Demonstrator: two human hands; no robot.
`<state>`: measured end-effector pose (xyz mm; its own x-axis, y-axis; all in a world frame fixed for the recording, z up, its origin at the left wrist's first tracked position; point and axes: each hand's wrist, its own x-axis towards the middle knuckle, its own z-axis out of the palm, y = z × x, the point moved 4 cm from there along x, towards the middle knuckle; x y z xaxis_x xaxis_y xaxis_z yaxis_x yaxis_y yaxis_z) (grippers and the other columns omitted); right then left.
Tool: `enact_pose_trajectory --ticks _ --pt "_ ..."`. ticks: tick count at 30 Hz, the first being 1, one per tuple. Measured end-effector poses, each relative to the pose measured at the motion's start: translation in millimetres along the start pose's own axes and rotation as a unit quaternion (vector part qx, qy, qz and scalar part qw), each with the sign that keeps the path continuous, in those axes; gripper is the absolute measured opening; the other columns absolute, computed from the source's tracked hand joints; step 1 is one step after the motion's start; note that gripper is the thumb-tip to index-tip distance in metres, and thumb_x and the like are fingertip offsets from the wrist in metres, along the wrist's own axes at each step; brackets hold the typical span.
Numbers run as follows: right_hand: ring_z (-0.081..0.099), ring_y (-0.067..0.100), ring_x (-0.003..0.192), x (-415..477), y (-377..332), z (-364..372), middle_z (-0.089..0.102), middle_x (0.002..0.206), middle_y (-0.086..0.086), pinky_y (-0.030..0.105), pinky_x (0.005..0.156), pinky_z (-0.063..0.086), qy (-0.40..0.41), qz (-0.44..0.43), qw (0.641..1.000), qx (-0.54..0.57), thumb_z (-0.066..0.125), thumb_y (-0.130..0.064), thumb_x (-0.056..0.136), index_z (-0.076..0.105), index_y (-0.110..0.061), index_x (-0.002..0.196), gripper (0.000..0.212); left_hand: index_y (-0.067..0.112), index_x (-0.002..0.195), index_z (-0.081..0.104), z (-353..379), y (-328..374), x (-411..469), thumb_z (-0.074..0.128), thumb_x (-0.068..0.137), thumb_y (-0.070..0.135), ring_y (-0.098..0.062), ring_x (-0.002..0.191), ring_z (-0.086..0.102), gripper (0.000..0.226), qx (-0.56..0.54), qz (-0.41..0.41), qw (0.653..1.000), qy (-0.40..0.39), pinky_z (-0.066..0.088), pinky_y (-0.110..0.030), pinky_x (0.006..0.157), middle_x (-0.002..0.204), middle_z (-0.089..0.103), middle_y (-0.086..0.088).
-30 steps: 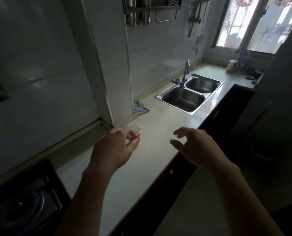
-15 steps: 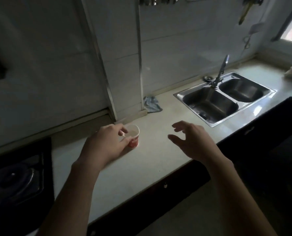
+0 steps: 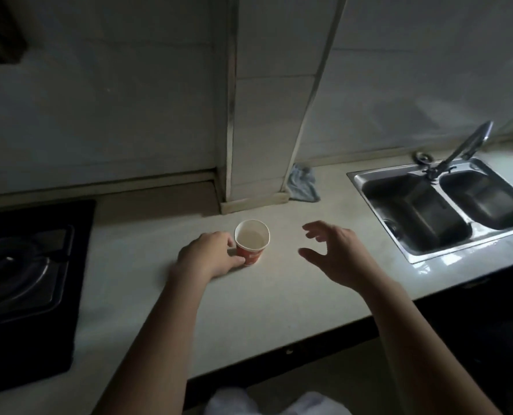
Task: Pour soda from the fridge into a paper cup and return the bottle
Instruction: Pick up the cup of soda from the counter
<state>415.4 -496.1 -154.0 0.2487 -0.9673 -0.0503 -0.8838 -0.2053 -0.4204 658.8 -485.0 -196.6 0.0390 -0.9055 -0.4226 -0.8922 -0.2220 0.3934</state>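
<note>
A small red paper cup [image 3: 252, 241] with a white inside stands upright on the pale countertop [image 3: 279, 301], and I see no liquid in it. My left hand [image 3: 208, 254] grips the cup's left side, fingers and thumb curled around its wall. My right hand [image 3: 337, 253] hovers above the counter to the cup's right, fingers spread and loosely bent, holding nothing. No soda bottle and no fridge are in view.
A black gas hob [image 3: 24, 283] fills the counter's left end. A double steel sink [image 3: 447, 205] with a tap [image 3: 465, 148] lies at the right. A blue-grey cloth [image 3: 303, 187] lies by a tiled pillar [image 3: 267, 115] behind the cup. The counter's front edge runs below my forearms.
The view has swung left and down, so the sink sits further right and the hob shows. My left hand still grips the cup, which now stands on the counter. My right hand stays open.
</note>
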Motion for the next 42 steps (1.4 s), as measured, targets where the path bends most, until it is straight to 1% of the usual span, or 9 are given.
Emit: enact_pose_trajectory --ticks 6,10,13,17,20,25,29,38,42 --pt "0.061 0.017 0.112 27.2 10.7 32.7 0.063 0.125 0.002 0.018 0.088 0.041 -0.051 -0.013 0.999 0.012 0.077 -0.032 0.080 0.052 -0.017 0.133 0.061 0.022 0.143 0.043 3.3 -11.9 32.2 0.073 0.084 0.045 -0.022 0.132 0.046 0.070 -0.045 -0.006 0.998 -0.039 0.041 -0.036 0.102 0.149 0.045 -0.002" --pt "0.042 0.022 0.135 52.9 20.9 57.1 0.042 0.149 0.005 0.031 0.108 0.035 -0.103 -0.017 0.994 0.018 0.080 -0.040 0.074 0.032 -0.015 0.148 0.092 0.021 0.151 0.032 11.7 -14.2 43.7 0.077 0.082 0.038 -0.023 0.138 0.041 0.084 -0.082 -0.012 0.996 -0.032 0.036 -0.034 0.107 0.155 0.037 -0.004" --pt "0.035 0.023 0.140 71.1 24.5 74.3 0.034 0.155 0.005 0.032 0.112 0.030 -0.122 -0.021 0.992 0.038 0.082 -0.043 0.070 0.024 -0.016 0.151 0.102 0.022 0.152 0.030 30.7 -11.7 47.0 0.081 0.079 0.029 -0.022 0.139 0.038 0.090 -0.122 -0.011 0.992 -0.029 0.035 -0.029 0.107 0.156 0.035 -0.003" --pt "0.038 0.024 0.139 93.2 28.1 100.0 0.039 0.152 0.007 0.028 0.110 0.027 -0.123 -0.049 0.989 0.066 0.087 -0.038 0.064 0.028 -0.012 0.149 0.106 0.023 0.156 0.022 51.6 -19.8 52.5 0.083 0.076 0.023 -0.022 0.140 0.037 0.100 -0.152 -0.030 0.988 -0.010 0.033 -0.030 0.110 0.159 0.032 -0.002" --pt "0.042 0.025 0.136 104.5 35.0 115.0 0.043 0.149 0.008 0.024 0.107 0.027 -0.141 -0.071 0.985 0.072 0.088 -0.036 0.061 0.033 -0.010 0.146 0.105 0.025 0.156 0.021 60.8 -26.7 56.9 0.081 0.079 0.021 -0.022 0.141 0.037 0.098 -0.170 -0.045 0.984 0.002 0.033 -0.033 0.112 0.159 0.031 -0.001" --pt "0.051 0.021 0.129 119.1 41.0 129.0 0.052 0.142 0.004 0.039 0.107 0.043 -0.144 -0.094 0.980 0.100 0.089 -0.040 0.061 0.041 -0.015 0.143 0.098 0.024 0.152 0.033 68.9 -24.6 70.5 0.080 0.079 0.023 -0.022 0.136 0.043 0.087 -0.170 -0.058 0.984 0.018 0.038 -0.031 0.108 0.152 0.043 -0.003" --pt "0.057 0.016 0.123 125.6 41.7 133.9 0.057 0.137 -0.001 0.041 0.101 0.050 -0.151 -0.116 0.973 0.130 0.087 -0.037 0.064 0.046 -0.020 0.139 0.087 0.032 0.147 0.036 78.3 -17.0 80.8 0.083 0.073 0.020 -0.021 0.128 0.052 0.088 -0.207 -0.052 0.977 0.016 0.045 -0.035 0.102 0.144 0.051 0.001" --pt "0.054 -0.001 0.114 130.0 39.0 139.4 0.058 0.130 -0.011 0.015 0.096 0.047 -0.171 -0.110 0.959 0.196 0.088 -0.032 0.065 0.048 -0.019 0.137 0.084 0.034 0.146 0.036 92.6 -8.3 91.8 0.088 0.069 0.022 -0.013 0.125 0.050 0.094 -0.295 -0.045 0.952 0.064 0.041 -0.028 0.096 0.140 0.053 0.009" --pt "0.056 0.000 0.113 130.5 37.2 138.6 0.057 0.127 -0.014 0.017 0.094 0.048 -0.167 -0.107 0.957 0.214 0.089 -0.031 0.063 0.048 -0.018 0.137 0.086 0.033 0.146 0.036 93.6 -9.1 94.8 0.088 0.069 0.022 -0.014 0.124 0.050 0.094 -0.299 -0.041 0.951 0.072 0.040 -0.027 0.094 0.139 0.053 0.008"
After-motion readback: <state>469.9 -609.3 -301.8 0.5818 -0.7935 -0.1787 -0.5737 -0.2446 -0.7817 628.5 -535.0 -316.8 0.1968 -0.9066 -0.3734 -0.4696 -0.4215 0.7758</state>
